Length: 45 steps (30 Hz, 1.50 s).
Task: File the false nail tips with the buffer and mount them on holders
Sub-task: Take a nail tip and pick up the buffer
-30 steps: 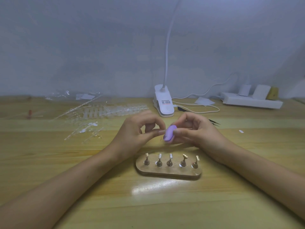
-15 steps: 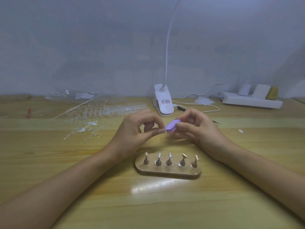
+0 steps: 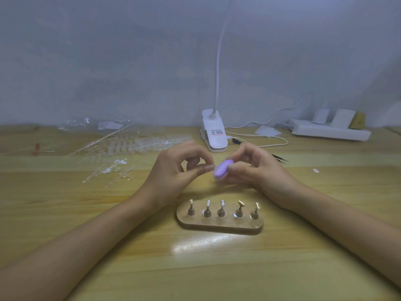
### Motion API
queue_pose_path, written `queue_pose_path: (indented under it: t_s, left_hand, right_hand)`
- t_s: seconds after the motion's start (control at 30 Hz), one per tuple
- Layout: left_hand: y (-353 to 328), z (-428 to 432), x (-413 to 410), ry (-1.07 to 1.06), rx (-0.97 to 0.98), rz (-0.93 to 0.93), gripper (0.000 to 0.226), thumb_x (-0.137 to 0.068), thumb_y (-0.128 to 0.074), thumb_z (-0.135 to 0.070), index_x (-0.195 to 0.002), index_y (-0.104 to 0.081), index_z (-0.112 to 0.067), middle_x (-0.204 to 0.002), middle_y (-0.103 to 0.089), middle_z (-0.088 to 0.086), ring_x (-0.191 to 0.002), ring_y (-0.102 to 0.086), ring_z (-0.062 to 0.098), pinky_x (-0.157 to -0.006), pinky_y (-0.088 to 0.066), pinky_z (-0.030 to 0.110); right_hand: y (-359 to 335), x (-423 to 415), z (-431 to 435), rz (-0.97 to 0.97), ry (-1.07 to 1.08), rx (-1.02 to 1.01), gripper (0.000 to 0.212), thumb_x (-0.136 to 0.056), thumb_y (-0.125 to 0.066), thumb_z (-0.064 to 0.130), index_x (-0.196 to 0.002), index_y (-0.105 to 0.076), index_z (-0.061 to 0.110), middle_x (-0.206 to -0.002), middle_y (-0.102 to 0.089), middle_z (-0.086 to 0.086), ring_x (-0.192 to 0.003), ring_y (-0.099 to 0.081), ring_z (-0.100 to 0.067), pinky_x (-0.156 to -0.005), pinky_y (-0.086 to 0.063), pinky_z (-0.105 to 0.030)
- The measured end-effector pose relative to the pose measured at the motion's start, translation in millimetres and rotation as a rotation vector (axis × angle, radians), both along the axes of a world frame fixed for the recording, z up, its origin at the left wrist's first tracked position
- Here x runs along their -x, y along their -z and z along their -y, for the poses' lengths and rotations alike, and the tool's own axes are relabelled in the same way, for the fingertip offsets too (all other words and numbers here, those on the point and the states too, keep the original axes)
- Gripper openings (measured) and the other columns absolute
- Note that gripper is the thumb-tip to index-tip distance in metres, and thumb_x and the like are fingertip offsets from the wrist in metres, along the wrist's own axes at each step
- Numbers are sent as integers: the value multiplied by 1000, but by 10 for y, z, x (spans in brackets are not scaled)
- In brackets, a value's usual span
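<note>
The purple buffer [image 3: 221,171] is held above the surface, in front of the stand, in the grip of the right hand [image 3: 258,168], whose fingertips and thumb are closed on its right end. Its left end meets the pinch of the left hand [image 3: 173,170]. That grip is narrow, thumb against forefinger, on a pale sliver I take to be the nail tip [image 3: 209,167]; it is too small to confirm.

Nearer the person, the wooden stand [image 3: 219,224] carries five metal holders [image 3: 221,210]. None appears to bear a tip, so mounting looks not yet begun.

Risks, as judged:
- The tip is slight and clear. A hard stroke could flick it out of the pinch, and it would be hard to find among the clear strips of tips [image 3: 149,144] lying to the left.
- Either forearm could knock the stand.

Writing: the clip lamp [image 3: 213,133] has a label with dark and red print, which is unreadable from here. No other markings are legible.
</note>
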State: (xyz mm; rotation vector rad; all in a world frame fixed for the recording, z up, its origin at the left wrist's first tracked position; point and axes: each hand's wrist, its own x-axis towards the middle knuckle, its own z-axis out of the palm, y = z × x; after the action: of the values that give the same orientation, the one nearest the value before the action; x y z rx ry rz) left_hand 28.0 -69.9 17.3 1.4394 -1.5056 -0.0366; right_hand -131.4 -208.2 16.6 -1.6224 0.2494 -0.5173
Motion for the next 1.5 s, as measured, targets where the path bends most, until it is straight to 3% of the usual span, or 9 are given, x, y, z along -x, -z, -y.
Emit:
queue_pose_path:
  t_s: [0.13,0.4,0.57,0.9,1.03,1.13,1.23,1.37,1.5]
  left_hand:
    - [-3,2,-7,6,-21,26,6,-84,-74,-17,-80,-70,-14,-64,-39,-3,-65,-40,7,-57,-29,17]
    - [14,12,-18,17,-19,9,6,-84,-74,-19,-81,-71,-15,-64,-38,-9,-66,-40,6,-57,-29,16]
    - [10,6,-12,26,-11,20,5,-84,-74,-15,-81,-70,-12,-65,-39,-8,-65,-40,6,-59,-29,12]
    - [1,3,-2,13,-3,22,5,-83,-75,-13,-81,-71,-11,-64,-38,-8,-65,-40,5,-59,-29,11]
    - [2,5,-2,16,3,23,5,-83,-75,-13,-80,-71,-13,-65,-38,-10,-65,-40,5,-59,-29,10]
    - [1,8,2,23,7,22,6,-82,-75,-16,-80,-71,-12,-65,-37,-11,-65,-40,5,-59,-29,10]
    - [2,8,-3,11,10,35,4,-83,-75,-13,-81,-71,-12,-64,-38,-11,-65,-40,5,-60,-29,10]
    - [-3,8,5,18,5,41,6,-82,-74,-17,-81,-72,-11,-64,-37,-10,-65,-40,5,-59,-30,10]
    - [1,9,1,5,6,41,5,-83,-75,-12,-81,-71,-13,-65,-37,-9,-65,-40,5,-59,-29,10]
  right_hand:
    - [13,-2,-28,3,24,13,24,-80,-72,12,-93,-54,3,-99,-72,-16,-90,-73,-33,-80,-61,-40]
    - [9,11,-21,4,46,12,14,-89,-66,1,-95,-53,1,-100,-72,-19,-91,-72,-33,-89,-58,-46]
    - [-5,8,-51,-62,-48,81,18,-85,-70,5,-92,-54,2,-98,-73,-14,-86,-74,-28,-80,-61,-36]
    - [-5,4,-20,-11,55,11,13,-89,-64,0,-93,-52,3,-102,-72,-18,-89,-73,-32,-78,-60,-36]
    - [10,-3,-45,-83,-35,100,17,-85,-70,3,-91,-55,5,-104,-72,-17,-89,-74,-34,-81,-61,-41]
    - [-10,6,-18,11,78,-10,17,-82,-70,8,-90,-54,7,-104,-70,-19,-89,-73,-29,-78,-60,-33]
    - [-8,3,-30,-85,-29,103,18,-83,-72,6,-90,-56,8,-104,-71,-19,-88,-74,-31,-79,-61,-36]
    - [3,-7,-9,7,55,-1,13,-87,-66,2,-90,-54,6,-100,-72,-19,-89,-73,-30,-80,-59,-38]
    - [-2,-3,-21,-58,-59,68,14,-88,-67,-1,-94,-54,1,-102,-72,-19,-90,-73,-35,-81,-60,-37]
